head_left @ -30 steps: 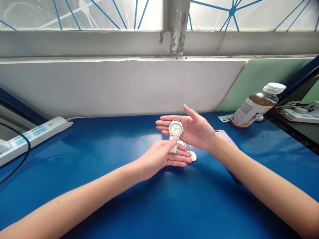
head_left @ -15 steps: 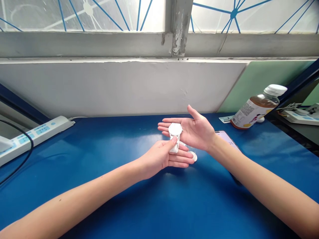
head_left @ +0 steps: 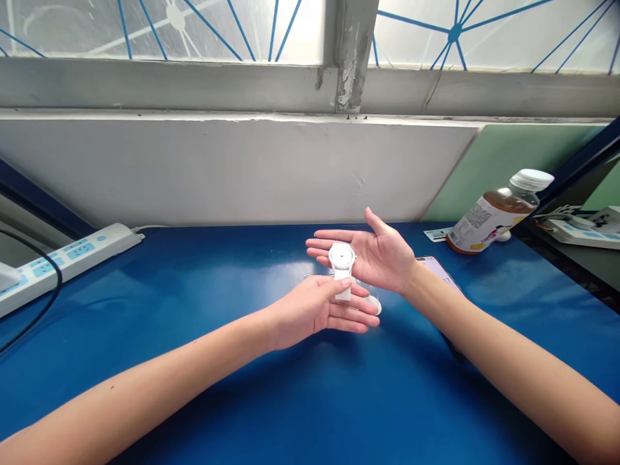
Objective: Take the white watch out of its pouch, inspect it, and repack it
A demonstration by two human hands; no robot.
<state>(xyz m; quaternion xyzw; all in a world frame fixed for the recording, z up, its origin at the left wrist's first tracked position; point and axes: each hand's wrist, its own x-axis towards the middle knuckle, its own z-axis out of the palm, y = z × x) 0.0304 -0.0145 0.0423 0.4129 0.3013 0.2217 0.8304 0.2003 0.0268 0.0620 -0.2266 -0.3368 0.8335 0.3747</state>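
My left hand (head_left: 320, 309) pinches the strap of a white wristwatch (head_left: 341, 257) between thumb and fingers, with the other fingers stretched out under it. The watch's round face points up towards me, and part of the strap is hidden by the thumb. My right hand (head_left: 382, 255) lies open, palm up, just behind and to the right of the watch, its fingers pointing left. Whether it touches the watch I cannot tell. Beyond my left fingertips shows a small clear and white object (head_left: 375, 305), mostly covered, its kind unclear.
A phone (head_left: 443, 271) lies on the blue table (head_left: 310, 400), partly beneath my right forearm. Back right stands a bottle of brown drink (head_left: 494, 216) beside a small card (head_left: 436, 234). A white power strip (head_left: 87, 255) with a black cable (head_left: 54, 294) is at left.
The watch has turned in my left hand, so its round face detail now shows instead of a plain white surface. My right hand has stayed almost in place, still open.
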